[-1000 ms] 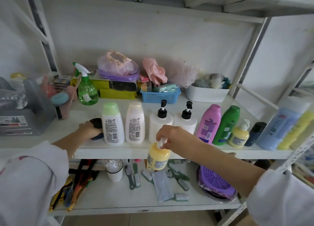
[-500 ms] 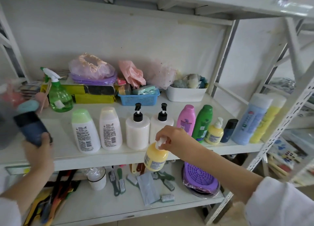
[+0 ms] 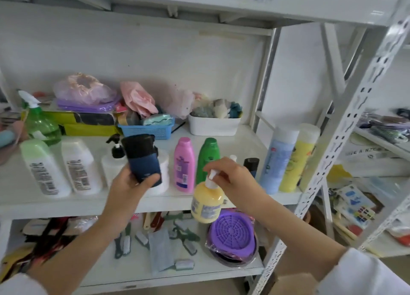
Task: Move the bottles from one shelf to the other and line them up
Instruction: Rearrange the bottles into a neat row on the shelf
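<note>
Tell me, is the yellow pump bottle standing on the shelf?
No, the right hand holds the yellow pump bottle by its pump, hanging before the shelf edge.

Bright, even daylight, soft shadows under the shelves, slight motion blur, wide-angle bending at edges, corners soft

Dark blue bottle [image 3: 142, 159] in left hand [image 3: 131, 183] hides most of second white pump bottle [image 3: 163, 175]. Right hand [image 3: 230, 179] covers small yellow pump bottle [image 3: 233, 157] on shelf; only its white tip shows. Label print on white bottles [image 3: 64, 168] blurred, unreadable. Both sleeves cut by bottom edge.
</note>
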